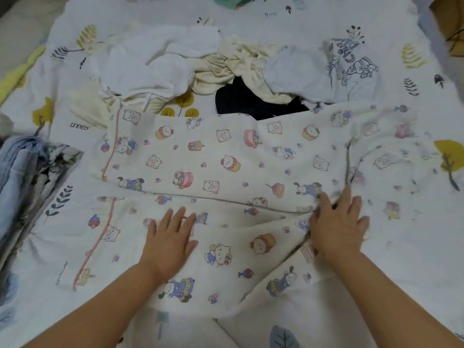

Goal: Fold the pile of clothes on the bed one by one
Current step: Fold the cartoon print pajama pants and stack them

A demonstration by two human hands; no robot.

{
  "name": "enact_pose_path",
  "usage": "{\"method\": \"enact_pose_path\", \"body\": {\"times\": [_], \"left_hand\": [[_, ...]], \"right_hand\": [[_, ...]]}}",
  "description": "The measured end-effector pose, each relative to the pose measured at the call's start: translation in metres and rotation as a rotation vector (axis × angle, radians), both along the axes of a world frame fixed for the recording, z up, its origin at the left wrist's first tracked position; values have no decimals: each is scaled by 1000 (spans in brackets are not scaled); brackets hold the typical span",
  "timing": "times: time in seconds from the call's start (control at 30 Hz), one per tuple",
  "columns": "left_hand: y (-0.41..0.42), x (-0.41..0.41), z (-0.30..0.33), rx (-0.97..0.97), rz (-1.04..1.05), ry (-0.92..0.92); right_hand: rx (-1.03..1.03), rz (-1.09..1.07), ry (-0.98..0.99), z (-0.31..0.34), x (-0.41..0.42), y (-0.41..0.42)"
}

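White pyjama trousers with a cartoon print (226,156) lie spread across the bed in front of me, legs pointing left with pink-trimmed cuffs. My left hand (168,241) rests flat with straight fingers on the nearer leg. My right hand (337,226) presses with spread fingers on the crotch area at the right, where the fabric bunches. Behind the trousers sits the pile of unfolded clothes: a white garment (150,64), a cream one (233,69), a black one (251,101) and a pale blue printed shirt (326,71).
A stack of folded clothes (30,177) in blue and floral fabric sits at the left. The bed sheet (414,247) is white with leaf and tree prints. A teal item (228,0) shows at the far edge.
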State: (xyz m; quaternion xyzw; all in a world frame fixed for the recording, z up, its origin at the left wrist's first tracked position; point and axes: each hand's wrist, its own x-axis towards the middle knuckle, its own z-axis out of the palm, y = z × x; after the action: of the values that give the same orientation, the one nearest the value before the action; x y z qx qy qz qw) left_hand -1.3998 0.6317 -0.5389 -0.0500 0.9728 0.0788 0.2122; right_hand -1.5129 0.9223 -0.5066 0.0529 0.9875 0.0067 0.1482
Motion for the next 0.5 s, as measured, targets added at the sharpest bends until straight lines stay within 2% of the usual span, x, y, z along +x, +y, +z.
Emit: {"method": "enact_pose_path", "body": {"times": [0.13, 0.2, 0.33, 0.4, 0.43, 0.5], "left_hand": [[-2, -12, 9, -38, 5, 225], [-8, -16, 14, -50, -1, 229], [-4, -25, 23, -83, 122, 152], [4, -26, 26, -109, 150, 173], [10, -27, 26, -113, 155, 197], [24, -31, 28, -92, 165, 252]], "right_hand": [[-154, 0, 27, 5, -5, 36], [-242, -4, 111, 14, -7, 52], [-497, -443, 425, 51, 3, 112], [-565, -674, 529, 60, 28, 145], [-553, -775, 496, 57, 42, 157], [-472, -945, 252, 41, 71, 176]]}}
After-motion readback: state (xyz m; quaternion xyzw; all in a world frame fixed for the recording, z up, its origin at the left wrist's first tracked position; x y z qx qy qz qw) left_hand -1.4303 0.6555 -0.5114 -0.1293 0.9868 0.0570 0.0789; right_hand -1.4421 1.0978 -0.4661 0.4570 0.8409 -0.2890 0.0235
